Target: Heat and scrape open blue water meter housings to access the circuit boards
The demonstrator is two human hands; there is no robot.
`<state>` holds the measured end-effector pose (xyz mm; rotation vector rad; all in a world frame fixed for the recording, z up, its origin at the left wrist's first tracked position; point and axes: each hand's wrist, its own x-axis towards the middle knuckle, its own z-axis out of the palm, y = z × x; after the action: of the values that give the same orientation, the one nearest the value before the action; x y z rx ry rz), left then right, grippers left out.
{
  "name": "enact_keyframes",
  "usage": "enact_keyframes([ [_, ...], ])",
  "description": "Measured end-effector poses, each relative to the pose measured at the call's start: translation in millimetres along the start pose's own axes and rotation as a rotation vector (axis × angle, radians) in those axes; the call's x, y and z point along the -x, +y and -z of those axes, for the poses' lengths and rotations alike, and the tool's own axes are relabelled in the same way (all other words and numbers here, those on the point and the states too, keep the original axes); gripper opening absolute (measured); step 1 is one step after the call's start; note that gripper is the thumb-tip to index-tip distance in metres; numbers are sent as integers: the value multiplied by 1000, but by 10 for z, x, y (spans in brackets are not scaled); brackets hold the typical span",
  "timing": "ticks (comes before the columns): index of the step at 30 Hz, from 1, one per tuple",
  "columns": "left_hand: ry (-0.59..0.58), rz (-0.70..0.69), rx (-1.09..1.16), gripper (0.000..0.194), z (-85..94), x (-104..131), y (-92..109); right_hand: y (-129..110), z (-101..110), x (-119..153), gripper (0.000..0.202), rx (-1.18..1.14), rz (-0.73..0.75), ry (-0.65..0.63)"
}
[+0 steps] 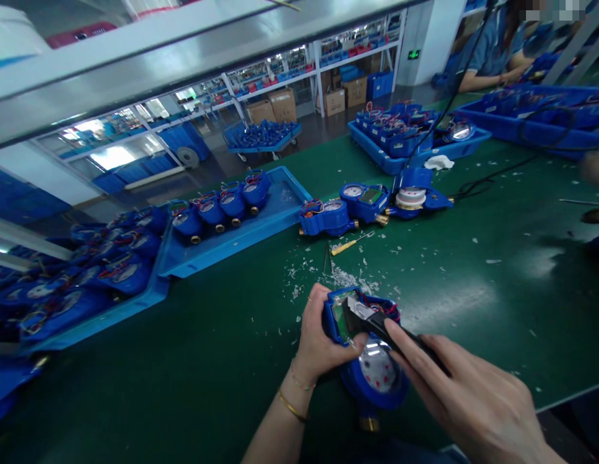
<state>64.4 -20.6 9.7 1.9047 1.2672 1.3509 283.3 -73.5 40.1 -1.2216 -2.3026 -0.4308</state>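
A blue water meter (378, 370) with a round dial and brass end lies on the green table near its front edge. My left hand (321, 341) grips the meter's rectangular display housing (338, 316), the thumb across its lower edge. In my right hand (458, 380) is a black-handled utility knife (376, 319); its blade end reaches into the housing, over the green circuit board. Red and blue wires show beside the knife. White shavings (345, 278) and a yellow-handled screwdriver (344, 247) lie just beyond the meter.
Three more meters (364, 201) stand in a row further back. Blue trays of meters sit at left (236, 243) and back right (386, 161). Black cables (478, 183) cross the right side. Another person's arms (492, 78) show at upper right, and a blurred hand (596, 167) at the right edge.
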Motion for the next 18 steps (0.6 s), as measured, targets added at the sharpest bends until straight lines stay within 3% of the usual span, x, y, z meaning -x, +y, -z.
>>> enact_keyframes([
  [3,1,19,45,48,-17,8,-9,51,8,-7,48,-231,-107,-3],
  [6,-16,41,65,52,-30,27,-36,154,47,-13,48,-304,-225,48],
  [10,32,101,75,80,-79,114,-122,266,31,-56,43,-478,-463,101],
  [14,73,177,37,102,-130,226,-206,241,-121,-171,37,-814,-688,33],
  [18,80,189,16,109,-113,288,-238,191,-233,-353,32,-1033,-787,-57],
])
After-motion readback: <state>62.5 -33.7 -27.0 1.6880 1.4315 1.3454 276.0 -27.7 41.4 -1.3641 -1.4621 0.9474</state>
